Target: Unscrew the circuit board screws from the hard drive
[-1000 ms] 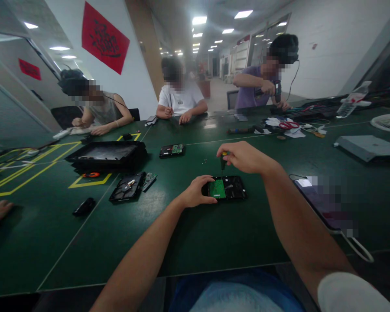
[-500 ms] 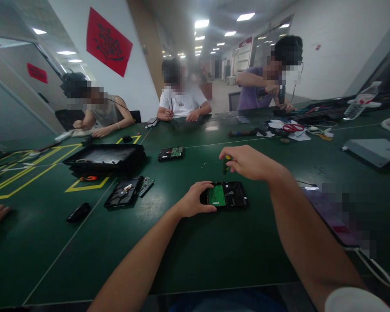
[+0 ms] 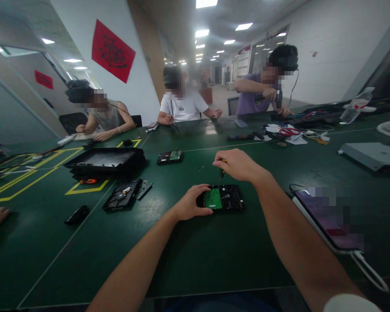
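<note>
The right hand [image 3: 239, 165] is gripping a screwdriver [image 3: 221, 173], its shaft pointing down at the hard drive [image 3: 233, 198], while the left hand [image 3: 191, 203] is clasping the hard drive's left end between thumb and fingers. The hard drive is lying on the table [image 3: 211, 251], tiny pale pieces [image 3: 202, 168] resting beyond it.

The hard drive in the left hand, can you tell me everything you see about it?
The hard drive lies flat on the green table, its long side running left to right. Its black case looks like metal, and a bright green circuit board shows on top, left of the middle. The left hand grips its left end, hiding part of it. The right hand points a screwdriver down near the board's right edge; whether the tip touches is too small to tell.
</note>
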Available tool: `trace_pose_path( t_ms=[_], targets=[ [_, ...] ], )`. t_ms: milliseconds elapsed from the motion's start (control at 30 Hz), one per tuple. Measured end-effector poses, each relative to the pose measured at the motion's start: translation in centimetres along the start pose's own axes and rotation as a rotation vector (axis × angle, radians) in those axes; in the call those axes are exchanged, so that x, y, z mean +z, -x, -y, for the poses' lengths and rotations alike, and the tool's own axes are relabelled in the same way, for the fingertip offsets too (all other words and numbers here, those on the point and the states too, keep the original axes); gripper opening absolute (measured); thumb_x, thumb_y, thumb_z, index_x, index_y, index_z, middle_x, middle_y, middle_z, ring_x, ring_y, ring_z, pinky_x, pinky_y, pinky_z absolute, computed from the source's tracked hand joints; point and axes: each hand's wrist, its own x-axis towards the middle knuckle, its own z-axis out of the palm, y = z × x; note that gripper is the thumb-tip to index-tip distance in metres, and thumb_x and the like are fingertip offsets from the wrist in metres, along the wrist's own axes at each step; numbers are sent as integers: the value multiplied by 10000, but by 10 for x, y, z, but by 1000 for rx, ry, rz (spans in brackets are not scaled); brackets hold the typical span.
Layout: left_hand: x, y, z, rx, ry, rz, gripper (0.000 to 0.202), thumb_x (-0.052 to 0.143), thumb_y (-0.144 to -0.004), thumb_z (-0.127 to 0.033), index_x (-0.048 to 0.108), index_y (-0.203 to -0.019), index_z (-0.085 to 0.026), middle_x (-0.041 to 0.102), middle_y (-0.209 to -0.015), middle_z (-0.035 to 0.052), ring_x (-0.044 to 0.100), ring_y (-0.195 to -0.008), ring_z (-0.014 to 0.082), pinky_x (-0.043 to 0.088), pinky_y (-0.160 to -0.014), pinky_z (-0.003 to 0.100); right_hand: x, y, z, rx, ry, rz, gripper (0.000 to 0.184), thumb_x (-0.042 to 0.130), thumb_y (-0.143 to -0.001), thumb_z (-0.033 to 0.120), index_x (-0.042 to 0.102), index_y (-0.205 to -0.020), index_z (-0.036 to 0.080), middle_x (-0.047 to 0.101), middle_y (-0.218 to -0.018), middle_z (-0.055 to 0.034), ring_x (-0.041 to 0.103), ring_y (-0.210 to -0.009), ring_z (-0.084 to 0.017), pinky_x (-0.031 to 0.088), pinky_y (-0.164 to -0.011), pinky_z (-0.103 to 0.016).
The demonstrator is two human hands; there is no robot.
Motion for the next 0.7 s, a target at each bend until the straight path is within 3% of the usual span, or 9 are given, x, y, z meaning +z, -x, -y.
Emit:
trace_pose_path(
  t_ms=[100,233,400,533,700],
  targets=[
    [0,0,1,-2,-4,5,825,881,-704,-545,548,-1412,-281,489,-1557,96,443,-1450,331,352,-1233,521,-1,4,1,-59,-65,72,74,644,-930,183,708,-952,213,762,-952,-52,685,-862,-210,445,-737,-300],
    [0,0,-1,-15,5,6,820,883,-702,-541,554,-1408,-285,491,-1555,98,440,-1454,340,344,-1233,536,-1,7,4,-80,-108,120,335,622,-835,-2,679,-1090,208,759,-958,-40,687,-826,-184,453,-739,-280],
    [0,1,-2,-5,14,-9,811,878,-714,-523,550,-1414,-276,493,-1553,106,443,-1449,343,361,-1223,531,5,2,2,-44,3,34,137,741,-881,185,701,-1009,214,754,-911,-64,689,-870,-237,452,-752,-320],
    [0,1,-2,9,7,-23,801,889,-705,-501,560,-1400,-279,510,-1539,105,465,-1429,340,374,-1211,533,6,-2,2,-11,74,-1,172,753,-902,341,743,-972,184,753,-951,-111,694,-905,-266,476,-798,-350],
    [-2,2,-7,11,5,-8,793,877,-723,-498,557,-1415,-284,501,-1561,98,474,-1425,341,377,-1205,534,-4,2,3,-29,94,82,211,561,-1002,238,752,-1042,157,759,-1075,-137,696,-1017,-264,478,-880,-337]
  ],
)
